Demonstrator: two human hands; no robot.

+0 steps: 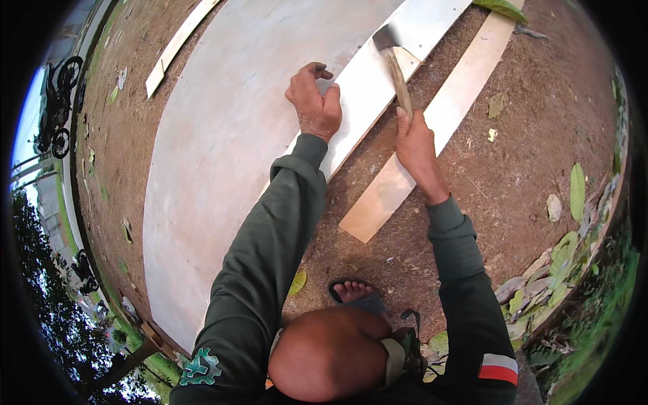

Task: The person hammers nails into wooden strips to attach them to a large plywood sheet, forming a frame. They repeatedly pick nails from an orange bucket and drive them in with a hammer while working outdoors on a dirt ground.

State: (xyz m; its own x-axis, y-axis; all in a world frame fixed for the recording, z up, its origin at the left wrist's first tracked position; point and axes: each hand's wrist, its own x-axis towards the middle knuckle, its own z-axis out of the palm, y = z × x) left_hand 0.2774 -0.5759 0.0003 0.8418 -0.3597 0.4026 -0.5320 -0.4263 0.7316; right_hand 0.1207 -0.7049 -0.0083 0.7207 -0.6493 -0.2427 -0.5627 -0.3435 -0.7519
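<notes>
Bare knee [331, 354] nearest the camera. On my feed, the right hand [417, 147] grips a hammer [396, 72]: worn wooden handle, dark head blurred, over the white plank [364, 101]. I note the plank as long and flat, along the pale sheet [202, 169]. Left hand [314, 101] at plank: fingers curled narrow; I cannot tell whether they hold anything.

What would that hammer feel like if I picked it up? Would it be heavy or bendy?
The hammer would probably feel heavy at one end, because its head looks like dark metal. It shouldn't bend much: the handle looks like solid wood. It might tip headfirst, since the slim handle looks lighter.
</notes>
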